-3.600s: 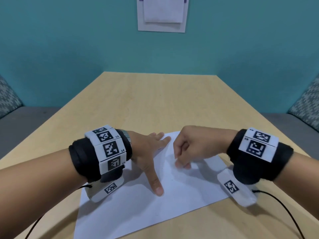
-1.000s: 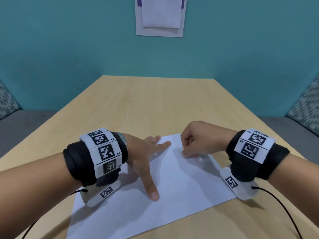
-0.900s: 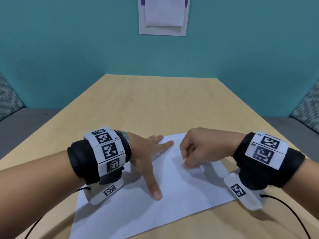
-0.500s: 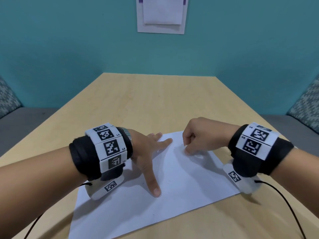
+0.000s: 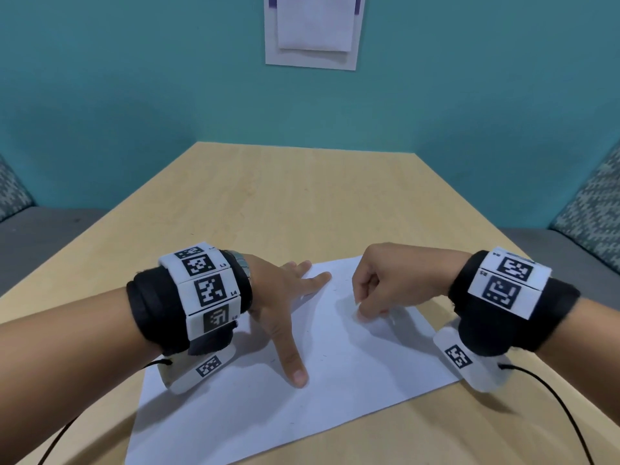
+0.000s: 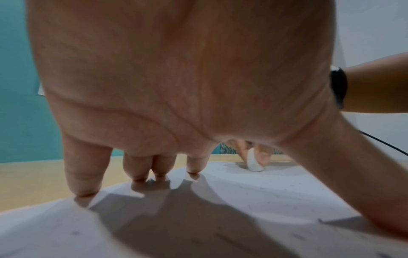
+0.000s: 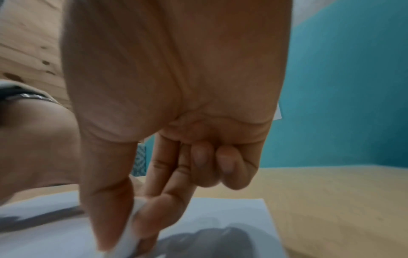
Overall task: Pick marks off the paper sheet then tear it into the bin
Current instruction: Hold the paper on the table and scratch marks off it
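A white paper sheet [image 5: 335, 380] lies askew on the wooden table [image 5: 302, 203], with faint dark specks on it. My left hand [image 5: 312, 327] is spread flat on the sheet's left part, thumb pointing toward me and fingertips at the far left edge. My right hand [image 5: 370, 313] is curled over the sheet's far right part. Its thumb and two fingers pinch a small white eraser [image 6: 255, 161] whose lower end touches the paper [image 6: 243, 200]. In the right wrist view the eraser [image 7: 130, 230] is blurred between thumb and fingers. The head view hides the eraser under the hand.
A teal wall with a white notice [image 5: 312, 28] stands behind the table. Grey benches with patterned cushions [image 5: 590, 209] flank it on both sides. Black cables [image 5: 553, 407] trail from both wrist devices toward me.
My right hand with the eraser moved from the sheet's middle to its far part and shifts slightly back and forth there. My left hand stays pressed on the paper.
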Motion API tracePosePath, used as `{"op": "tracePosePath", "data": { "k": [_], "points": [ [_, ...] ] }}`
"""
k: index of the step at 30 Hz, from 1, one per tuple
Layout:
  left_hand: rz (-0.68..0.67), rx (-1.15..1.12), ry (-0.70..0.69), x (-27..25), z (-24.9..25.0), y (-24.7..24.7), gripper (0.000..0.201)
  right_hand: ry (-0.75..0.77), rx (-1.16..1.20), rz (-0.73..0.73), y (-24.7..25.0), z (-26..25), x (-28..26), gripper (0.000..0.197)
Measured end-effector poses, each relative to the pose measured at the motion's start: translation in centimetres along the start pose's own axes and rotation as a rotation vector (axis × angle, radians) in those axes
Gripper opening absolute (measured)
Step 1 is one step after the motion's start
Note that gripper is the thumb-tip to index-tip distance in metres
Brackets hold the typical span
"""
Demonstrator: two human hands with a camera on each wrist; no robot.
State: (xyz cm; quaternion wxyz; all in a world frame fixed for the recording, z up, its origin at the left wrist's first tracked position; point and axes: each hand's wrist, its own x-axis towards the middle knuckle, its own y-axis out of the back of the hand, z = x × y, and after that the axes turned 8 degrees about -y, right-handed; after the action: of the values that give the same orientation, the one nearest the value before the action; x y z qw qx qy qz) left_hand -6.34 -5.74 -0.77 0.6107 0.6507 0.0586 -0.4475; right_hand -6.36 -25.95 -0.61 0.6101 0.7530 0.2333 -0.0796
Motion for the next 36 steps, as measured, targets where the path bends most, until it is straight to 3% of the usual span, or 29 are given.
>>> {"op": "tracePosePath", "data": {
  "k": [4, 8, 12, 17, 21, 26, 31, 35, 36],
  "points": [
    [0.004, -0.009, -0.003, 0.0, 0.0, -0.1, 0.147, -0.045, -0.023, 0.123, 0.3, 0.1, 0.5, 0.012],
    [0.007, -0.006, -0.002, 0.1, -0.1, 0.0, 0.148, 0.043, -0.045, -0.011, -0.6, -0.9, -0.3, 0.014],
    [0.008, 0.006, -0.001, 0.3, -0.1, 0.0, 0.148, 0.003, -0.108, 0.179, -0.4, -0.6, 0.0, 0.015],
    [0.009, 0.005, -0.009, 0.6, -0.3, -0.2, 0.147, 0.143, -0.025, -0.031, -2.5, -2.6, -1.7, 0.012],
    [0.019, 0.003, -0.02, 0.7, -0.4, -0.2, 0.149, 0.086, -0.076, 0.156, -1.7, -1.7, -0.7, 0.013],
    [0.023, 0.029, -0.014, 0.9, -0.4, -0.3, 0.148, 0.198, 0.005, -0.047, -3.0, -3.0, -2.2, 0.012],
    [0.009, -0.015, -0.009, 1.0, -0.7, -0.4, 0.151, 0.093, -0.035, 0.156, -2.1, -2.0, -1.3, 0.013],
    [0.015, 0.022, 0.0, 1.0, -0.6, -0.4, 0.151, 0.194, -0.039, -0.034, -3.1, -3.4, -2.9, 0.015],
    [0.014, 0.021, 0.003, 1.0, -0.5, -0.3, 0.151, 0.179, -0.072, -0.015, -2.8, -3.2, -2.8, 0.015]
  ]
}}
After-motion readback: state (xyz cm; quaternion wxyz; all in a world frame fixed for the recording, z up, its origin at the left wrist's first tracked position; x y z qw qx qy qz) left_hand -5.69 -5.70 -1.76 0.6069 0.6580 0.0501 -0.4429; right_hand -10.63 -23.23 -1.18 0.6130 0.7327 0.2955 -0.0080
